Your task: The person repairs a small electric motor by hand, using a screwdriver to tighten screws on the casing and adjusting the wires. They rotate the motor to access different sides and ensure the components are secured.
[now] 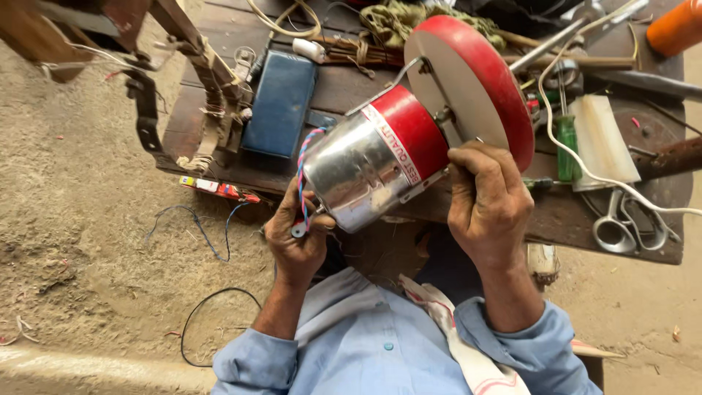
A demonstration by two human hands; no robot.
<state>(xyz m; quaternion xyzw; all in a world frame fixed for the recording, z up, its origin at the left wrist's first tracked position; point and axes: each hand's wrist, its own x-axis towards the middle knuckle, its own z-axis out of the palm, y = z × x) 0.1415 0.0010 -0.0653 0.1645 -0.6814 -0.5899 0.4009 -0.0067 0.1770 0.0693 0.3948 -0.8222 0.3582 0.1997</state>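
Note:
A metal motor (pixel 373 161) with a shiny silver body and a red band lies tilted between my hands, fixed to a round red base (pixel 482 80) with a grey underside. My left hand (pixel 296 238) cups the silver rear end, where a twisted red, blue and white wire (pixel 306 172) comes out. Against the joint between the motor and the base, my right hand (pixel 486 201) has its fingers curled around the edge there. Both of my sleeves are light blue.
A dark wooden board (pixel 570 212) bears a blue box (pixel 280 102), a green-handled screwdriver (pixel 567 146), scissors (pixel 621 227), white cable (pixel 585 146), cord and metal rods. An orange cylinder (pixel 676 25) stands at the top right. Loose black and blue wires (pixel 205 234) lie on sandy ground.

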